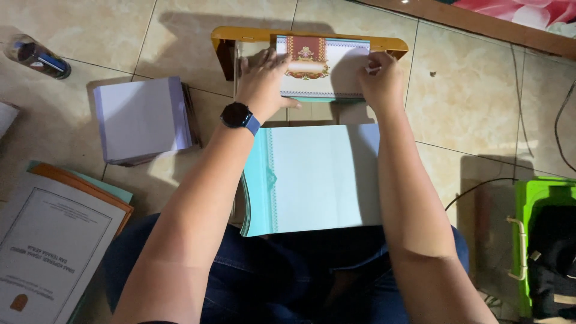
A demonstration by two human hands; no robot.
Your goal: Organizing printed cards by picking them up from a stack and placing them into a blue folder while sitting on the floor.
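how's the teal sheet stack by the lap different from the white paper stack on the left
The teal sheet stack is pale teal with an ornamental border down its left edge; the white paper stack is plain white. The teal stack is larger and lies between the forearms; the white one lies apart, untouched. Both lie flat on the tiled floor.

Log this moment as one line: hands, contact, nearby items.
left hand: pressing flat on ornate booklet | right hand: fingers pinching its right edge | booklet in yellow tray | teal cover stack on lap
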